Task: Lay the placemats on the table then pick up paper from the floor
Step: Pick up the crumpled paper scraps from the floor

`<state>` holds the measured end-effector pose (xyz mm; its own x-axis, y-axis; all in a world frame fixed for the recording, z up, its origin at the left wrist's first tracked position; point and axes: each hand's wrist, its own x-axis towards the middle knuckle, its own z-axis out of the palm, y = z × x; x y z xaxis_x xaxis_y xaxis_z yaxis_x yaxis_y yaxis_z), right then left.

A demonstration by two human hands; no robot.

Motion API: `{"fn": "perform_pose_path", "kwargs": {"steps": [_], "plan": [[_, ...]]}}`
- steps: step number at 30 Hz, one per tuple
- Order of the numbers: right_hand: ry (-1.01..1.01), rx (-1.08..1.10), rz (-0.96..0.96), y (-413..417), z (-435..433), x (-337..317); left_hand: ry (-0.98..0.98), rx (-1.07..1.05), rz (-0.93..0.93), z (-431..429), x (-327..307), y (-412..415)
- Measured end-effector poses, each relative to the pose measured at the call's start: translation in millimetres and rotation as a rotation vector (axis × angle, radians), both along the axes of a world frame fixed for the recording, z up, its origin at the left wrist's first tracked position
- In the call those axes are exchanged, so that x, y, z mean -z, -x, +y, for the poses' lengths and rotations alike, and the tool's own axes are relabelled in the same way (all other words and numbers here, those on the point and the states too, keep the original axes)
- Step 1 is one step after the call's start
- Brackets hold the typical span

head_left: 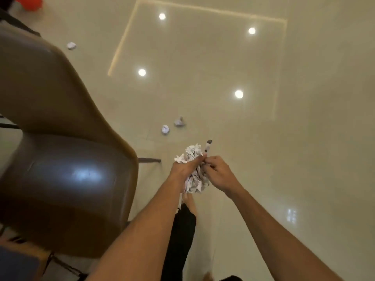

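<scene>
A bundle of crumpled white paper (193, 169) is held between both hands in front of me. My left hand (183, 168) wraps its left side, and my right hand (220, 173) pinches its right side. Two small paper balls lie on the glossy floor just beyond: one (165, 129) and a second (179, 121) beside it. A third paper ball (71, 45) lies farther off at the upper left, behind the chair. No placemats or table top are in view.
A brown padded chair (60, 159) fills the left side, its dark metal leg (149, 160) reaching toward my hands. My dark trouser leg and bare foot (182, 230) stand below the bundle. A red object (30, 3) sits at the top left corner. Ceiling lights reflect on the beige floor (284, 118).
</scene>
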<state>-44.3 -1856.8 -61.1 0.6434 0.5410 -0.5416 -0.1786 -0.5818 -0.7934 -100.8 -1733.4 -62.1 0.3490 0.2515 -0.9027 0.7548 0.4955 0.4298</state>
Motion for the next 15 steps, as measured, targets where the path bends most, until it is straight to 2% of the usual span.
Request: {"fn": "perform_pose_path", "kwargs": {"steps": [2, 5, 8, 10, 12, 15], "plan": [[-0.052, 0.008, 0.054, -39.9, 28.3, -10.0, -0.003, -0.086, -0.035, 27.8, -2.4, -32.1], [-0.167, 0.138, 0.156, -89.6, 66.7, -17.4, -0.041, -0.195, -0.087, 66.3, -26.0, -81.5], [-0.230, 0.284, 0.251, -137.0, 107.5, -24.7, -0.112, -0.302, -0.002, 111.8, -19.4, -116.3], [-0.195, 0.353, 0.243, -166.8, 131.7, -20.3, -0.158, -0.383, 0.042, 140.2, -5.2, -132.7], [-0.049, 0.259, 0.140, -199.9, 159.3, -1.8, -0.199, -0.431, 0.115, 167.9, -3.3, -150.8], [0.208, -0.090, -0.011, -238.1, 190.7, 34.7, -0.276, -0.476, 0.179, 199.1, 3.5, -171.6]]}}
